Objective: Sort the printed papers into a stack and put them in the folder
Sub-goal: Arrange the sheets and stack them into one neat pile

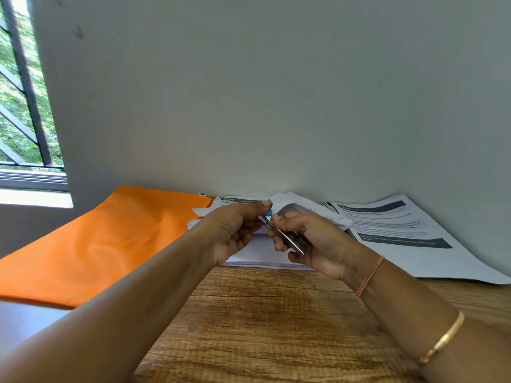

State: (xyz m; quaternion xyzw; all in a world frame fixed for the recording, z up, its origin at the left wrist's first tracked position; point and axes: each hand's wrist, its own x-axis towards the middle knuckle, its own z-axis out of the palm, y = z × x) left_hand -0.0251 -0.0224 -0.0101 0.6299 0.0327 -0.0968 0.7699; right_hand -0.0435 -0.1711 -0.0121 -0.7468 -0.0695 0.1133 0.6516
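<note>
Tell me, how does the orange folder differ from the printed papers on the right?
The orange folder is plain, unprinted colour; the printed papers are white with text and dark banners. The folder lies at the left of the wooden table, the papers at its right. Both rest beside the wall.

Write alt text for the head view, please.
The right hand grips a small metal stapler-like tool and the left hand pinches its blue tip, above a paper stack on a wooden table. An orange folder lies left, more printed papers right.
</note>
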